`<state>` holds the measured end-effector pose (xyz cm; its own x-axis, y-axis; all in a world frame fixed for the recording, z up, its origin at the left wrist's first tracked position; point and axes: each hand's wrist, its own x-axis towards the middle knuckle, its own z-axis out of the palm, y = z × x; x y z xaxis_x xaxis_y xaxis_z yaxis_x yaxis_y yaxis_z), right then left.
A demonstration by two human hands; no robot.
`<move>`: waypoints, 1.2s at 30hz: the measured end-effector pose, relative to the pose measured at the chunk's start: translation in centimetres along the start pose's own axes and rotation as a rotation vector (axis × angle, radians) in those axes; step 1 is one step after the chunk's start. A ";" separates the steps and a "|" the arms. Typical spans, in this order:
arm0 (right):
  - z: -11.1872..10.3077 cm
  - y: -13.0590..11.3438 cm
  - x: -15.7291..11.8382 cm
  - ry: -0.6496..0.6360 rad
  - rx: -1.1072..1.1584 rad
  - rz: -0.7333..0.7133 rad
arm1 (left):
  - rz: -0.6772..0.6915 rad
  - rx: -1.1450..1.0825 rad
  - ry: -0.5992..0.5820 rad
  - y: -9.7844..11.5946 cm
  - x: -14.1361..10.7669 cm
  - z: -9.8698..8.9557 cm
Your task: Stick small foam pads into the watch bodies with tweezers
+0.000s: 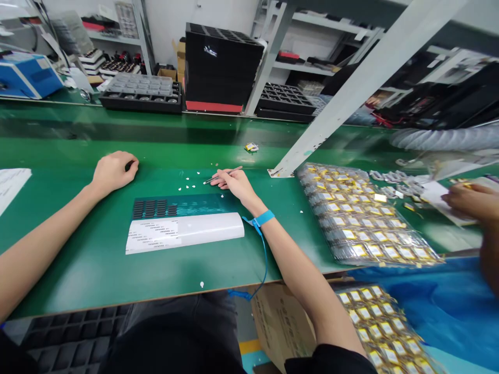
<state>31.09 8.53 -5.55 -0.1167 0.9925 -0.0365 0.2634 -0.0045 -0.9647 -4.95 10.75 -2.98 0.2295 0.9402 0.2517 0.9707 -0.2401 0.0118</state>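
Slim tool in the right hand, above a film of black pads

The fingers (219,178) of the right hand (236,183) grasp a slim, tweezer-like tool (209,180), its tip pointing left near small white scraps (194,186) on the green tabletop (89,270). The left hand (114,171) rests well apart from it, loosely curled; whether it grips anything cannot be told. Between the forearms, nearer the body, lies a teal film (202,204) with small black pads (156,209) in rows at its left end. A white backing sheet (210,228) runs along its near edge, curling up at the right.

Farther right, a stack of clear trays (326,248) holds yellow-and-white parts (375,251) in its pockets, with a co-worker's hand (470,201) beyond. A lower tray (370,322), beneath tabletop level, carries similar parts. At the back, a black tray (142,107) contains round, shiny pieces (127,97), with clear lidlike trays (140,84) on top. Next to it, a tall black stack (222,67) stands on a red base (213,107). Under the tabletop, at left, lies a dark tray (74,332) divided into compartments
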 end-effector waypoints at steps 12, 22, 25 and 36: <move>0.0 0.2 -0.4 0.007 -0.066 -0.161 | -0.012 -0.029 0.007 0.4 -0.1 -0.5; 0.9 -1.4 -1.9 0.018 -0.018 -0.271 | -0.015 -0.202 0.082 0.5 -0.4 -0.7; 1.3 -2.3 -2.5 0.017 0.047 -0.293 | 0.023 -0.316 0.153 1.8 -0.8 -0.4; 3.6 -5.0 -5.9 -0.175 0.190 -0.290 | 0.289 -0.938 0.220 11.7 -4.5 -3.3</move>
<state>27.03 2.24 -1.40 -0.3260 0.9201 0.2170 0.0154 0.2347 -0.9720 5.09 2.92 -0.77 0.3373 0.7727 0.5377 0.4096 -0.6348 0.6552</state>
